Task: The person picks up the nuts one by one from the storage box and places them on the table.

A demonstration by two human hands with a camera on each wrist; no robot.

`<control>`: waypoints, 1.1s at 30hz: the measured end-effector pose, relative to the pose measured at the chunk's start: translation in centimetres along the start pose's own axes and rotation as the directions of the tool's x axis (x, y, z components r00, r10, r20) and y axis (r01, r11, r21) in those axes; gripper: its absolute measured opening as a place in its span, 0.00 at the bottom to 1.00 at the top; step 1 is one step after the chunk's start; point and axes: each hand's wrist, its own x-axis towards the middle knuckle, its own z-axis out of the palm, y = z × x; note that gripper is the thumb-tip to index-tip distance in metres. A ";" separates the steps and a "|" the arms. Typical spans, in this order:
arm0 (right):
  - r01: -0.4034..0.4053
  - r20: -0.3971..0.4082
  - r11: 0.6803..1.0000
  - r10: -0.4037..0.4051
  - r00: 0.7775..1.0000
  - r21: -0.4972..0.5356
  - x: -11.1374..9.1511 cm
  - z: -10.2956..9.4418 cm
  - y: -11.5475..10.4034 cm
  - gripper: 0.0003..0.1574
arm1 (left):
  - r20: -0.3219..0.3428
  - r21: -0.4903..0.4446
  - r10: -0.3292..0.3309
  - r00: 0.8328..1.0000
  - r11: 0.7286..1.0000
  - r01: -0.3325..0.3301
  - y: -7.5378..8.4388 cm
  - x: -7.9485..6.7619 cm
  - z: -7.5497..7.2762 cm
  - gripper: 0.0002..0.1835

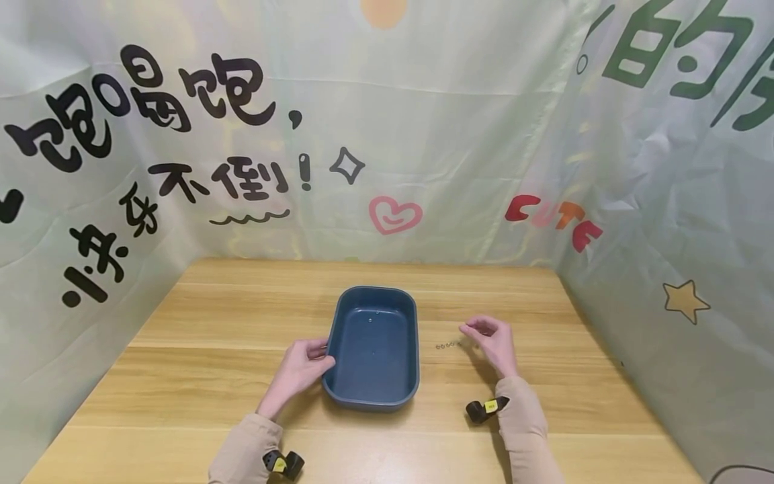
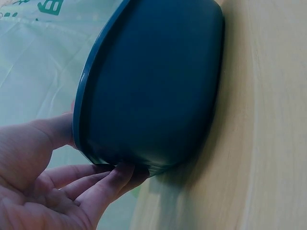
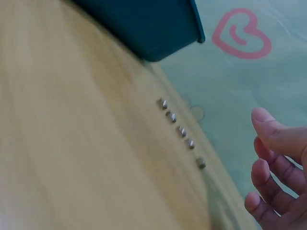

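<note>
I'm watching the left hand (image 1: 300, 366) gripping the tub (image 1: 371, 366) by its near-left side, the thumb bearing on the rim and the fingers curling against the outer wall. The tub is standing on the table (image 1: 181, 396); whether its base is lying fully flat, I can't tell.

Beside it, the right hand (image 1: 492, 339) is hovering near a row of five metal bits (image 3: 181, 131), touching none of them. From the right wrist view I'm making out a gap between thumb and forefinger, the other fingers curling loosely, and I'm seeing nothing pinched there.

On progress, I'm judging only by how things are lying. The tub is already being steadied. All five bits are sitting outside it, in a line on the table between tub and right hand, the one nearest the hand standing slightly off from the other four. Inside the tub I'm spotting a couple of pale specks (image 1: 370, 320), too small for telling bits from glints, so I'm counting nothing as surely done beyond the steadying; the five are remaining.
</note>
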 end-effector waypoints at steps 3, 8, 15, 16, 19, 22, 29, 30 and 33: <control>-0.011 0.011 0.999 0.011 1.000 -0.041 -0.1 -0.2 0.5 0.15 | -0.006 0.000 -0.010 1.000 1.000 0.010 -0.1 0.0 0.0 0.23; -0.005 0.019 0.992 0.008 1.000 -0.126 -0.3 -0.4 1.4 0.12 | -0.002 0.000 -0.004 1.000 1.000 0.004 -0.2 0.0 0.1 0.24; 0.038 0.031 0.977 -0.032 0.999 -0.208 -0.5 -0.5 2.2 0.09 | -0.008 -0.011 -0.009 1.000 1.000 0.009 -0.2 0.0 0.1 0.24; 0.037 0.034 0.977 -0.031 0.999 -0.209 -0.6 -0.6 2.2 0.09 | -0.007 -0.012 -0.010 1.000 1.000 0.010 -0.3 0.0 0.1 0.24; 0.036 0.041 0.976 -0.028 0.999 -0.216 -0.8 -0.6 2.3 0.09 | -0.006 -0.010 -0.009 1.000 1.000 0.009 -0.3 0.0 0.2 0.24; 0.069 0.048 0.970 -0.059 0.997 -0.234 -0.9 -0.6 2.7 0.08 | -0.006 -0.006 -0.012 1.000 1.000 0.012 -0.3 0.0 0.2 0.24; 0.209 0.060 0.945 -0.200 0.978 -0.253 -0.9 -0.5 3.6 0.05 | -0.011 0.007 -0.017 1.000 1.000 0.017 -0.4 0.1 0.1 0.23; 0.217 0.061 0.941 -0.208 0.976 -0.259 -0.9 -0.6 3.7 0.05 | -0.013 0.008 -0.018 1.000 1.000 0.018 -0.4 0.1 0.1 0.23; 0.220 0.067 0.934 -0.209 0.976 -0.283 -0.9 -0.6 3.6 0.05 | -0.012 0.009 -0.019 1.000 1.000 0.019 -0.4 0.1 0.1 0.23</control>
